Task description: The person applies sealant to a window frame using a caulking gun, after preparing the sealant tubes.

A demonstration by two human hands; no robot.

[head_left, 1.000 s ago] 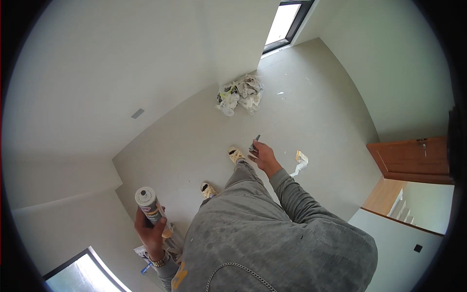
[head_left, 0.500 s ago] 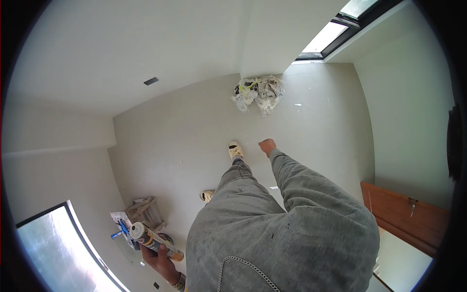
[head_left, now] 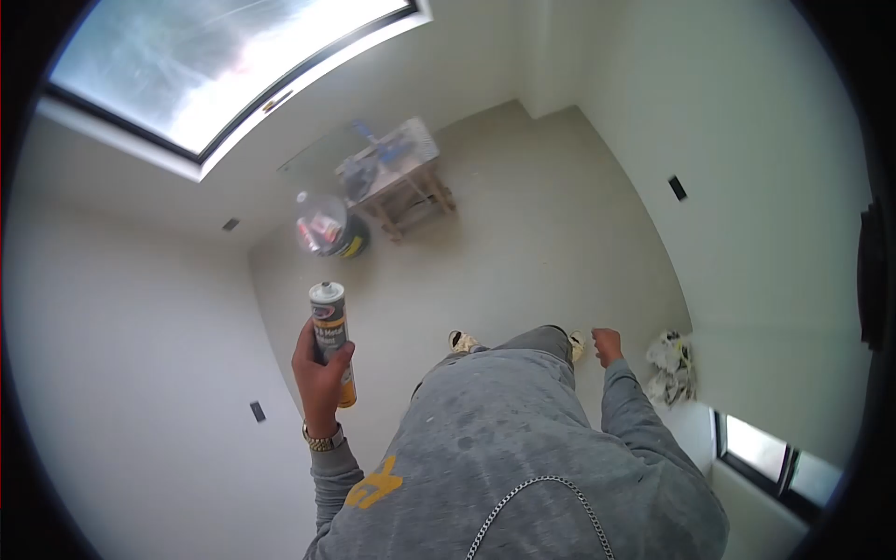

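My left hand [head_left: 319, 373] is wrapped round a sealant cartridge [head_left: 330, 322] with a grey, white and orange label. It is held nearly upright, its white top end pointing away from me. My right hand [head_left: 608, 345] hangs at my right side above the floor, fingers curled in; what it holds, if anything, is hidden. Beyond the cartridge stands a small wooden bench [head_left: 403, 191] with a blue-handled tool [head_left: 373, 140] lying on it. Left of the bench is a dark bucket [head_left: 353, 239] with a clear plastic bag and packages at its top.
Plastic bags of rubbish [head_left: 672, 367] lie against the right wall. A large window [head_left: 224, 75] is at the upper left, a smaller window [head_left: 754, 455] at the lower right. Grey floor [head_left: 523, 233] lies between me and the bench.
My view has turned left, so the bench and bucket now appear ahead and the rubbish bags at the right. My left hand has risen in view with the cartridge, which now stands more upright.
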